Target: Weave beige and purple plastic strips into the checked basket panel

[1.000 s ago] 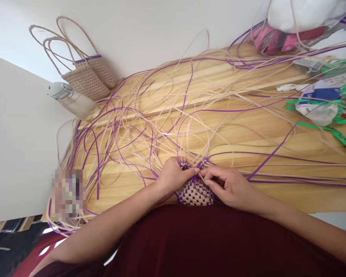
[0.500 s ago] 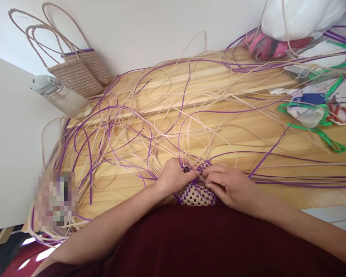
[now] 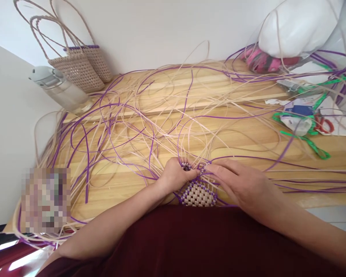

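A small woven piece [image 3: 198,195] in beige with purple edging lies against the front of my shirt, its upper side bristling with loose strands. My left hand [image 3: 175,175] is closed around its left upper part, thumb pressed on the weave by a dark opening. On the right, my right hand [image 3: 240,182] has its fingers together, tips pinched at the purple-edged corner. A strand seems to be between those fingertips, though they partly hide it. Long purple strands [image 3: 282,158] and beige strands run out past the right hand.
Tangled strands cover the wooden table [image 3: 248,134]. A clear bottle [image 3: 66,94] and woven bags [image 3: 75,71] stand at the back left. At the right lie red-handled scissors [image 3: 325,125], green strips [image 3: 317,148] and a white plastic bag [image 3: 296,30]. A blurred patch [image 3: 46,200] sits far left.
My right hand's fingers have straightened and drawn together, moving slightly up onto the corner of the weave. The left hand keeps its hold. The view has shifted slightly.
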Demonstrator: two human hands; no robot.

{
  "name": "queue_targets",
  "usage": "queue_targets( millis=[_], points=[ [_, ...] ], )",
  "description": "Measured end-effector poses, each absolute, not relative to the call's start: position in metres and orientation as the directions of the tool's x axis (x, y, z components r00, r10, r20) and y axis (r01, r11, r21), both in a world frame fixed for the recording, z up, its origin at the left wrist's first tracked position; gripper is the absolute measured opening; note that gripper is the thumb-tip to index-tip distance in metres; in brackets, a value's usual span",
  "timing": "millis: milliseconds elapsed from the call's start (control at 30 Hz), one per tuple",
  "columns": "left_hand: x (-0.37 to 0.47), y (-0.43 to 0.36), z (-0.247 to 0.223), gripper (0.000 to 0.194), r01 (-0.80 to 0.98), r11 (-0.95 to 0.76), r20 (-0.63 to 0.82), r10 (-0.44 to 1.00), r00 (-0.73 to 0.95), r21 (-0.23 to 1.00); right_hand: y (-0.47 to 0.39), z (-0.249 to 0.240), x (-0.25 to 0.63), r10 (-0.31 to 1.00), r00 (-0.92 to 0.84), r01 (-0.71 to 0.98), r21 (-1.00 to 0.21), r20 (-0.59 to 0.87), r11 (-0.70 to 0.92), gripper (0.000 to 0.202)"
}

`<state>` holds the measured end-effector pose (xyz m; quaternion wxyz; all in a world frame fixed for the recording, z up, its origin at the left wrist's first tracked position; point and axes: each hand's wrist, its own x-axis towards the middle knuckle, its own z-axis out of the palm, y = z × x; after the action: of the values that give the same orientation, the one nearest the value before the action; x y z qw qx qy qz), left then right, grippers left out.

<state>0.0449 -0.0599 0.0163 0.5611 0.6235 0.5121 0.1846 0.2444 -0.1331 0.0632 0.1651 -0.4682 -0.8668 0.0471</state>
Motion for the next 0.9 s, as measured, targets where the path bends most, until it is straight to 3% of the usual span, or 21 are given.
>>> queue_targets(
  millis=[67,100,167,267,367,467,600,700,833,900],
  points=[
    [0.044,-0.058,0.018,0.018,0.439,0.136,-0.335,0.846,0.416,0.888,-0.128,0.068,0.25,0.79,-0.558,0.783,-0.156,0.254,0.603,0.028],
    [0.043,-0.057,0.018,0.018,0.437,0.127,-0.329,0.843,0.425,0.89,-0.124,0.069,0.252,0.783,-0.582,0.767,-0.174,0.219,0.618,0.027],
    [0.041,-0.055,0.019,0.017,0.412,0.11,-0.312,0.829,0.464,0.905,-0.117,0.069,0.252,0.794,-0.604,0.741,-0.316,0.074,0.593,0.022],
    [0.039,-0.053,0.02,0.016,0.351,0.119,-0.302,0.792,0.531,0.929,-0.104,0.062,0.247,0.847,-0.516,0.754,-0.537,-0.128,0.378,0.019],
    [0.038,-0.052,0.021,0.014,0.308,0.159,-0.315,0.761,0.567,0.938,-0.094,0.054,0.242,0.904,-0.378,0.762,-0.622,-0.199,0.182,0.018],
    [0.038,-0.051,0.022,0.015,0.285,0.191,-0.328,0.746,0.579,0.939,-0.088,0.049,0.239,0.919,-0.324,0.773,-0.624,-0.226,0.119,0.016],
    [0.038,-0.05,0.02,0.02,0.274,0.198,-0.326,0.744,0.583,0.941,-0.085,0.048,0.238,0.918,-0.309,0.804,-0.584,-0.25,0.112,0.014],
    [0.039,-0.051,0.019,0.023,0.266,0.212,-0.331,0.749,0.573,0.94,-0.082,0.047,0.24,0.892,-0.391,0.77,-0.611,-0.227,0.182,0.014],
    [0.042,-0.054,0.02,0.014,0.287,0.218,-0.347,0.758,0.553,0.933,-0.077,0.046,0.251,0.871,-0.49,0.76,-0.507,-0.033,0.408,0.016],
    [0.043,-0.055,0.021,0.013,0.29,0.22,-0.349,0.765,0.54,0.931,-0.077,0.046,0.256,0.881,-0.471,0.773,-0.462,0.039,0.434,0.016]
  ],
)
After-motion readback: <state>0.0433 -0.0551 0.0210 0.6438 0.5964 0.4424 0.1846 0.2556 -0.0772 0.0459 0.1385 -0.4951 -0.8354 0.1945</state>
